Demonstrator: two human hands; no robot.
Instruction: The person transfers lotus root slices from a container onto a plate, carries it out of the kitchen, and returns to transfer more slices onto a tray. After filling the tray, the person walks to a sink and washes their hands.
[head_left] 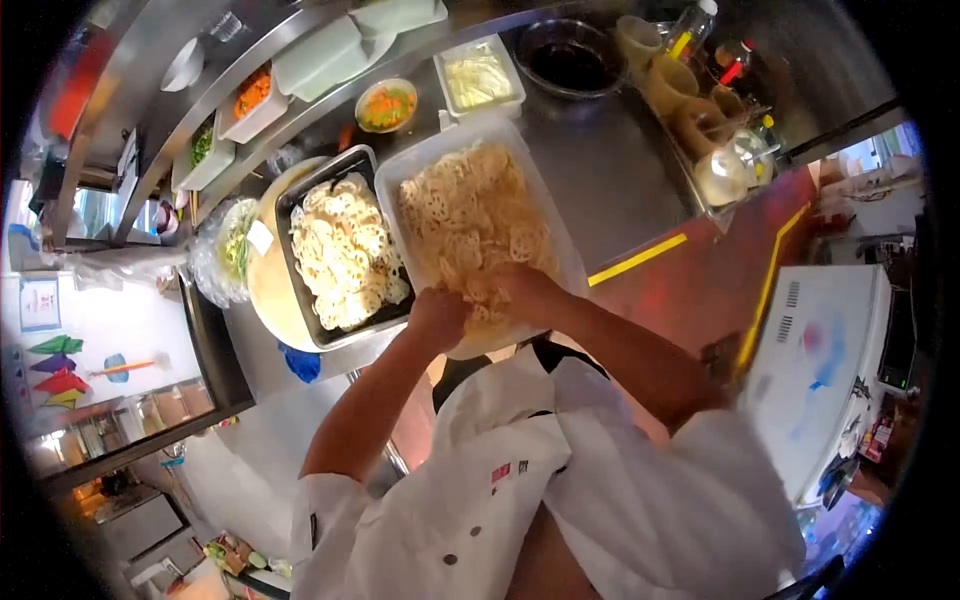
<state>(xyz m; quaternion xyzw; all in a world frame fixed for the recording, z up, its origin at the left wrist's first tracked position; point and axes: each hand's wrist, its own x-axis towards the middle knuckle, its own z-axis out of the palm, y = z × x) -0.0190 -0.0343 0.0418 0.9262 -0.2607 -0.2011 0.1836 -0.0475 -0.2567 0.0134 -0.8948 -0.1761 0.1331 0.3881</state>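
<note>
A clear plastic tub (556, 232) full of lotus root slices (470, 215) sits on the steel counter. Both hands are at its near end. My left hand (437, 316) and my right hand (522, 290) are closed around a clump of the slices (484, 300) between them. To the left, a dark metal tray (300, 200) holds more lotus root slices (345, 255), paler in colour. It rests partly on a round wooden board (265, 290).
Behind the tub stand a bowl of diced carrot and greens (386, 105), a white tub (480, 78), a dark bowl of sauce (570, 60) and bottles (700, 30). A wrapped bowl of greens (228, 250) sits left. The counter edge runs beside a yellow floor line (637, 260).
</note>
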